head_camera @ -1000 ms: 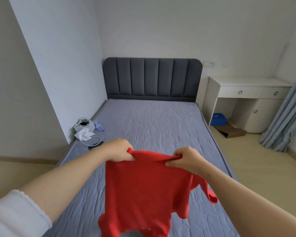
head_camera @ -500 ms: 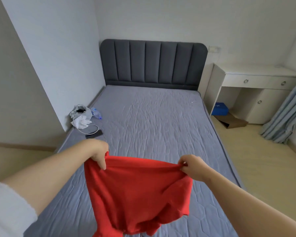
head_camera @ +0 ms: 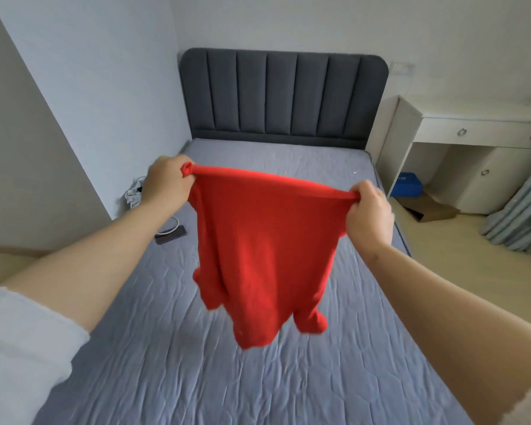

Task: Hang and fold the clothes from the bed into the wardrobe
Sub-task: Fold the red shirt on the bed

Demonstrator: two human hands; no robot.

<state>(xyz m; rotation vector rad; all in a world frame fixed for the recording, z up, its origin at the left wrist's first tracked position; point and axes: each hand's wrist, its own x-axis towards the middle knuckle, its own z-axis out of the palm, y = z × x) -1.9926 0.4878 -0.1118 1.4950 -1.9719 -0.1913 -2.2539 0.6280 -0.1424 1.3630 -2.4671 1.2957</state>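
A red garment [head_camera: 264, 253] hangs in the air above the grey bed [head_camera: 258, 378], stretched taut along its top edge. My left hand [head_camera: 166, 182] grips the left end of that edge and my right hand [head_camera: 368, 216] grips the right end. The cloth's lower part dangles free, with a sleeve end showing at each side, and does not touch the mattress. No wardrobe is in view.
A dark phone [head_camera: 170, 234] with a white cable and a small heap of white items [head_camera: 134, 193] lie at the bed's left edge by the wall. A padded headboard [head_camera: 282, 93] stands at the far end. A white desk [head_camera: 478, 142], a blue box [head_camera: 408, 184] and a curtain [head_camera: 521, 210] are at the right.
Both hands have moved apart and lifted the red garment clear of the bed, pulling its top edge tight; earlier it hung bunched low near the mattress.
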